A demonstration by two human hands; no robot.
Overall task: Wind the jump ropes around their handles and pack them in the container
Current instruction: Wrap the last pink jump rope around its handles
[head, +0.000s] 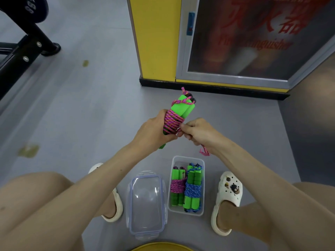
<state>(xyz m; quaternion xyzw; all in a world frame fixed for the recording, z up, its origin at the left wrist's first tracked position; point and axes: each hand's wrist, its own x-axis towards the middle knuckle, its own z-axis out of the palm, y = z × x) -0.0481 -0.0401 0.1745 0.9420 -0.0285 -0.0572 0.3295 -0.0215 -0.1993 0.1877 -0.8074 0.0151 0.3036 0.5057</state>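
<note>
Left hand [154, 131] gripping pink-wound green handles [183, 107]; right hand [196, 132] fingers pinching pink rope end [204, 151], container [186, 212] near.

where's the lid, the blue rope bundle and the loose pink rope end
lid [146, 203], head view, middle of its clear panel
blue rope bundle [193, 190], head view, on the blue coils
loose pink rope end [204, 151], head view, on the tail hanging below the right hand [197, 132]

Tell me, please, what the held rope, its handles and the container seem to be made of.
Handles: likely foam, matte bright green, soft rounded edges.
Rope: braided cord, fibre unclear, woven pink-and-dark strands.
Container: clear plastic, glossy, contents showing through.
</note>
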